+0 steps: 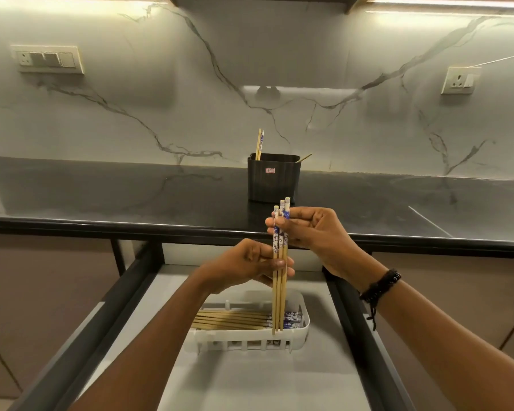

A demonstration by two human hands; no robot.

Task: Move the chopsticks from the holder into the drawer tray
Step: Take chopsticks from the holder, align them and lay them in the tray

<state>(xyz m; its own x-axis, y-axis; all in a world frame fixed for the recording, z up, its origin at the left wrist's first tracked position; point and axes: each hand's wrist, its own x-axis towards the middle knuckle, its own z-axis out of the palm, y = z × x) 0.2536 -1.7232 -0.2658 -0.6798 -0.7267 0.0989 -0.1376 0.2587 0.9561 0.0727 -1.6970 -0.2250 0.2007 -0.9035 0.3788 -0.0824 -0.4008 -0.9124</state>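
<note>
A bundle of bamboo chopsticks [279,298] with blue-patterned tops stands upright above the open drawer. My right hand [312,229] pinches the bundle near its patterned top. My left hand [250,265] grips it lower down, round the bare wood. Its tips hang over the white tray [304,324] in the drawer, where several chopsticks [232,320] lie flat. The black holder [273,180] stands on the counter behind my hands, with two chopsticks [260,143] upright at its left and one tip [305,157] leaning out on the right.
The drawer [250,378] has a grey floor and dark side rails [365,351]. A dark counter [101,197] runs across, its edge just above the drawer. Marble backsplash behind carries switch plates at the left [49,59] and right [460,80].
</note>
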